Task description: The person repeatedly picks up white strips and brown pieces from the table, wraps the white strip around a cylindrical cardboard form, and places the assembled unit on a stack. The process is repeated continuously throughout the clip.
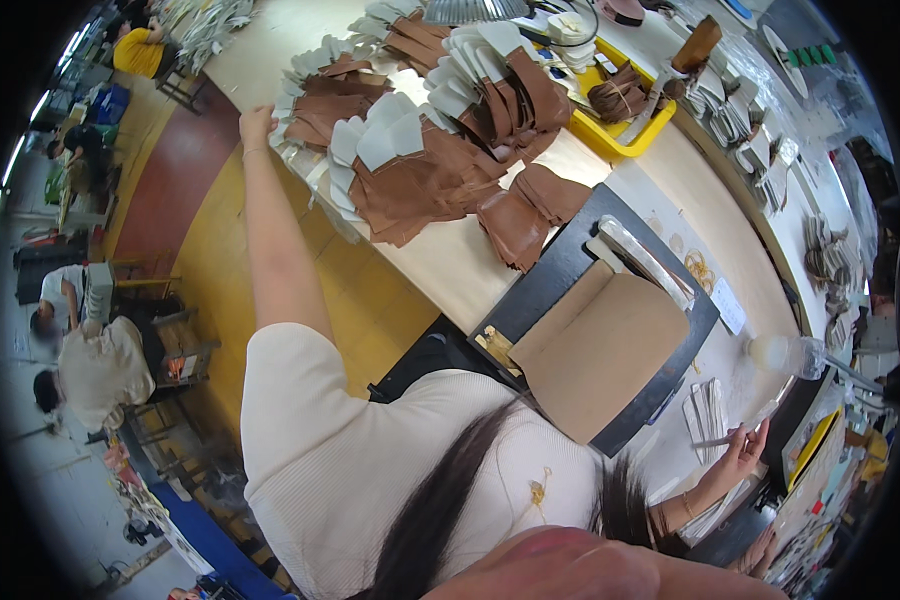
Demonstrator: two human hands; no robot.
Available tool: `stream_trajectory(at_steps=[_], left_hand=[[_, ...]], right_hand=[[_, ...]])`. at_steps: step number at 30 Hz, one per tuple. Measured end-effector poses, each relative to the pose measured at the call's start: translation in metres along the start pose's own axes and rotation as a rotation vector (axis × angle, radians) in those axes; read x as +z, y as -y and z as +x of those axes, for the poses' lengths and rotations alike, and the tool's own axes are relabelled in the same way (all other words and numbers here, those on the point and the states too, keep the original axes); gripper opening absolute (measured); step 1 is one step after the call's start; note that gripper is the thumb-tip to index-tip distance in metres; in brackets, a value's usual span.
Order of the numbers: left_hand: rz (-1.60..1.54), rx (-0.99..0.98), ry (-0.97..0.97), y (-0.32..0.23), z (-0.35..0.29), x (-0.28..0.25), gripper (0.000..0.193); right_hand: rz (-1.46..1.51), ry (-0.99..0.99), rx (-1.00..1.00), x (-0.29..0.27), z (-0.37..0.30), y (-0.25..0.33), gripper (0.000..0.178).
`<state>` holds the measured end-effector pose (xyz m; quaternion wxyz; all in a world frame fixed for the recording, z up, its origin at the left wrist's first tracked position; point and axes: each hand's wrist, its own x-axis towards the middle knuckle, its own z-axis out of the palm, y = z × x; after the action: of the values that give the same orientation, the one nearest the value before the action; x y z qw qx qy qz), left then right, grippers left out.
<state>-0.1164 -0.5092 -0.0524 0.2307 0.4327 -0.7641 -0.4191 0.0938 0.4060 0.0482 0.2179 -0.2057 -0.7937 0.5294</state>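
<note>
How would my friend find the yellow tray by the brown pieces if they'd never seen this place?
Find the long pale table, heaped with brown leather-like pieces. Just right of those heaps sits the yellow tray. Its bright raised rim and the brown bundle inside set it apart from the heaps beside it.
</note>
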Motion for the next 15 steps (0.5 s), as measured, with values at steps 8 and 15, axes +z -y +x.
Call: stream_trajectory(at_steps=[8,15], left_hand=[[0.332,-0.119,0.003,0.015,0.042,0.027,0.038],[0.356,0.113,0.011,-0.029,0.008,0.018,0.036]], right_hand=[[0.022,-0.079,0.039,-0.005,-0.023,-0.005,0.034],[0.022,-0.092,0.024,-0.001,-0.024,-0.001,0.032]])
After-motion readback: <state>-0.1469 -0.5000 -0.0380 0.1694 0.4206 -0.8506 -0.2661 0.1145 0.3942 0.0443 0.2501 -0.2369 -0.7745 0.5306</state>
